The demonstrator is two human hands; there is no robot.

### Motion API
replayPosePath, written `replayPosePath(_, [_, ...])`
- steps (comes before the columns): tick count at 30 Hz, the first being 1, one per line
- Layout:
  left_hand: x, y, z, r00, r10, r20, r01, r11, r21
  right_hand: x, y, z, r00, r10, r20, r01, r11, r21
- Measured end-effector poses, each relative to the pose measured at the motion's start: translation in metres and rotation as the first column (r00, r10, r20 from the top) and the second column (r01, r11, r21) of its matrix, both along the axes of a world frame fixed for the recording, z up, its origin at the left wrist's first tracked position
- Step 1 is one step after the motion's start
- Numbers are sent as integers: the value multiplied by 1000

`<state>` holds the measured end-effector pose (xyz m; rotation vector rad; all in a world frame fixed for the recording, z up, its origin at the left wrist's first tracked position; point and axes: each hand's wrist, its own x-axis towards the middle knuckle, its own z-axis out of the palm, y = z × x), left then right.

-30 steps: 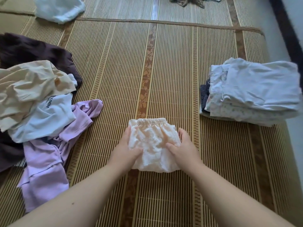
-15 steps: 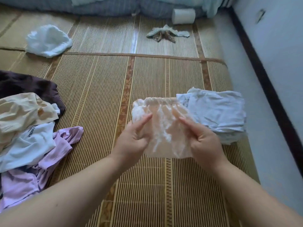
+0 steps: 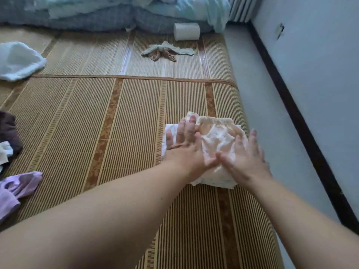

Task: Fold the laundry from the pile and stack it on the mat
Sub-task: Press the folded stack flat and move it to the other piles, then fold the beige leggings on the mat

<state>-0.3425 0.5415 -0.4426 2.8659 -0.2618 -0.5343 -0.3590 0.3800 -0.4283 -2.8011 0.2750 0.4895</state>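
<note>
Striped straw mat (image 3: 97, 123), right edge: cream crinkled folded shorts (image 3: 217, 134), just lifted, now top the pale stack (image 3: 167, 133), another piece done; left hand (image 3: 186, 146) and right hand (image 3: 246, 158) press flat, grip released.

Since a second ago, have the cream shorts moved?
Yes. The cream shorts went right, off the centre stripe of the mat onto the folded stack by its right edge.
</note>
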Motion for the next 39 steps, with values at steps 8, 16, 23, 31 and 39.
replayPosePath(8, [2,4,-43,996,-68,-62,76,988,136,11,-8,-43,986,93,-141,-103,993,-64])
replayPosePath(16, [-16,13,-5,997,-65,-37,67,995,78,-16,3,-4,994,46,103,-43,999,-24])
replayPosePath(23, [-63,84,32,1000,-3,18,5,998,-61,-54,81,39,903,276,330,-289,957,-13])
replayPosePath(31, [-144,297,21,968,225,-110,-226,974,2,-100,305,25,808,588,37,-588,803,99])
replayPosePath(39, [-227,545,-30,870,453,-193,-418,887,197,-131,534,-43,755,655,7,-636,730,250])
